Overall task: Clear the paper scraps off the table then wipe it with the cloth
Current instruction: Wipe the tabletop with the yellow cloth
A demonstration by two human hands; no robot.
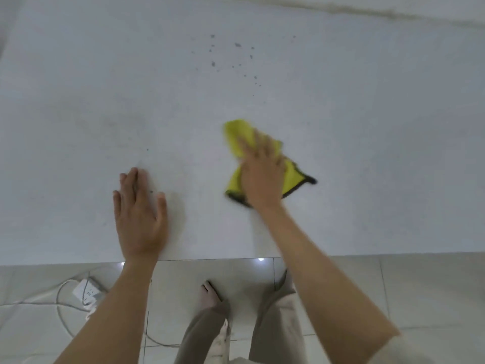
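A yellow cloth with a dark edge lies crumpled on the white table, right of centre. My right hand presses flat on top of the cloth, fingers spread, and looks blurred. My left hand rests palm down on the bare tabletop near the front edge, fingers apart, holding nothing. No paper scraps show on the table. A cluster of small dark specks marks the surface farther back, beyond the cloth.
The table's front edge runs across the lower part of the view. Below it is a tiled floor with a white power strip and its cable at the left. My legs and a bare foot stand close to the edge.
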